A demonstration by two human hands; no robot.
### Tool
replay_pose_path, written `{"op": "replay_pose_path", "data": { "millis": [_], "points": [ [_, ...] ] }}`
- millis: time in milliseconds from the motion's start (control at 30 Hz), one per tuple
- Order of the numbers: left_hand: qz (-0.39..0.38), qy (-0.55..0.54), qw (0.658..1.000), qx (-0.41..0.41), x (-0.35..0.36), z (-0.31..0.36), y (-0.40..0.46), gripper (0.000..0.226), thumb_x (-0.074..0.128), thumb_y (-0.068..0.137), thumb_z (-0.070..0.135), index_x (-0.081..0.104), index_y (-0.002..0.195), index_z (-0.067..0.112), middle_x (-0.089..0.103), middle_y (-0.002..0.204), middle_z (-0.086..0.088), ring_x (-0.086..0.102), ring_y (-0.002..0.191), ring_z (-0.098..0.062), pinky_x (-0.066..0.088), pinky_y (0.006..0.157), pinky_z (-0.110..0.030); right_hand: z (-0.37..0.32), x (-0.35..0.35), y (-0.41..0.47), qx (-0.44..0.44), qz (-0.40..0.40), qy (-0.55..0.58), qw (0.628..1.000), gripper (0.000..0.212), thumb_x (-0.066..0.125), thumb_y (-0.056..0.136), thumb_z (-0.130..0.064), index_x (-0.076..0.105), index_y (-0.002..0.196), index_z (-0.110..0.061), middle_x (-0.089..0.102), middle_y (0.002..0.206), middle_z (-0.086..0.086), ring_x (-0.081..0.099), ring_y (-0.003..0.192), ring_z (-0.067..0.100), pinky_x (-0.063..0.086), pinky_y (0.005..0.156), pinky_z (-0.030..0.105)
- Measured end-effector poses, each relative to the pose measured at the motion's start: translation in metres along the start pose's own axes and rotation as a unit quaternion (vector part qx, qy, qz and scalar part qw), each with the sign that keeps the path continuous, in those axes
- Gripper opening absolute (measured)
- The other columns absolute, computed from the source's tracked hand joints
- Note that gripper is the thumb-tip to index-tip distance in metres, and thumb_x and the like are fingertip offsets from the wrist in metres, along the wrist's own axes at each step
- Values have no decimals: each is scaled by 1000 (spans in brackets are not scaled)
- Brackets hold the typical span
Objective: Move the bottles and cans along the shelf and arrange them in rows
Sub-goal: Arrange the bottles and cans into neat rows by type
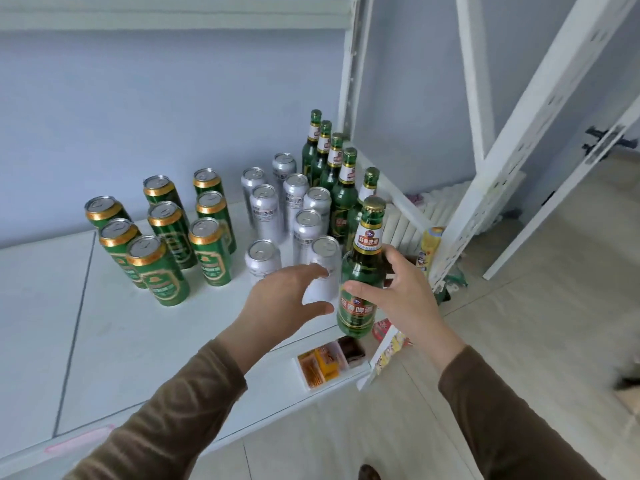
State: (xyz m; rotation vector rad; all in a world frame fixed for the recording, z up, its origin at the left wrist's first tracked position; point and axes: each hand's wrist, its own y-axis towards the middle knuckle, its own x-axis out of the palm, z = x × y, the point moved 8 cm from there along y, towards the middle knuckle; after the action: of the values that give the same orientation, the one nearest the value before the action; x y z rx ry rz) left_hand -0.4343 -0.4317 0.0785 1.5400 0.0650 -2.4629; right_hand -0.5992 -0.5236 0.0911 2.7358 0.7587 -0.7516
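White shelf [104, 341] against a pale blue wall, with a white perforated upright [519, 161] at its right end. Green cans [157, 268] stand in three rows at left, silver cans [265, 211] in rows at centre, and green bottles [343, 199] in a single row running back toward the wall at right. The right hand [403, 294] grips the nearest green bottle [362, 271] around its body, fingers and thumb curled about the glass; the bottle stands at the front of the bottle row, close to the shelf's front edge, long axis upright, cap pointing up with a slight backward lean. The left hand [287, 299] curls about the front silver can [322, 271], thumb and fingers on either side of it, though firm contact cannot be confirmed; this can is upright, just left of the held bottle. Judged step: each hand is nearer its own item, so the bottle closes its row while the can completes the adjacent silver row
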Motion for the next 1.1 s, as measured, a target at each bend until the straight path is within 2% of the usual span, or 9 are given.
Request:
{"op": "replay_pose_path", "data": {
  "millis": [167,267,500,633,767,933,1100],
  "points": [
    [4,8,998,-57,39,30,32,55,69,86,54,53,136,36,60,136,16,59,119,-12,50,93,-32,42,-34,46,-8,-45,12,999,50,85,73,-48,58,115,-39,70,110,-21,63,104,-3,52,91,35],
    [10,15,995,-96,56,37,48,54,69,86,55,54,134,35,62,132,14,61,115,-14,53,91,-35,61,-37,75,-15,-81,13,997,54,87,73,-43,57,118,-37,70,112,-19,64,105,-1,53,90,33],
    [8,5,986,-169,82,36,63,54,69,86,54,52,134,34,65,126,9,63,110,-17,54,90,-38,90,-24,117,-33,-137,7,990,67,85,68,-48,53,126,-38,69,119,-16,65,113,10,53,99,44],
    [9,7,982,-187,87,37,68,54,69,87,52,51,135,33,65,127,8,62,111,-18,53,91,-38,99,-20,130,-29,-169,19,985,64,87,74,-35,53,129,-34,68,123,-14,63,115,10,51,103,42],
    [6,7,981,-192,92,39,72,54,68,88,52,51,135,32,64,129,10,61,114,-17,52,92,-36,105,-13,138,-33,-195,18,980,66,87,76,-31,52,132,-33,65,127,-13,61,119,11,49,107,45],
    [5,10,981,-196,94,39,76,54,68,88,52,50,135,33,63,131,11,61,115,-16,52,92,-36,103,-14,144,-52,-193,-2,980,68,84,80,-23,49,138,-21,44,131,-1,48,126,14,40,114,39],
    [10,8,981,-194,96,38,77,54,68,88,52,51,135,33,63,131,10,61,114,-15,53,92,-35,107,-7,146,-54,-220,-5,974,66,80,84,-21,45,140,-21,42,131,-1,47,129,17,39,115,47]
  ]
}}
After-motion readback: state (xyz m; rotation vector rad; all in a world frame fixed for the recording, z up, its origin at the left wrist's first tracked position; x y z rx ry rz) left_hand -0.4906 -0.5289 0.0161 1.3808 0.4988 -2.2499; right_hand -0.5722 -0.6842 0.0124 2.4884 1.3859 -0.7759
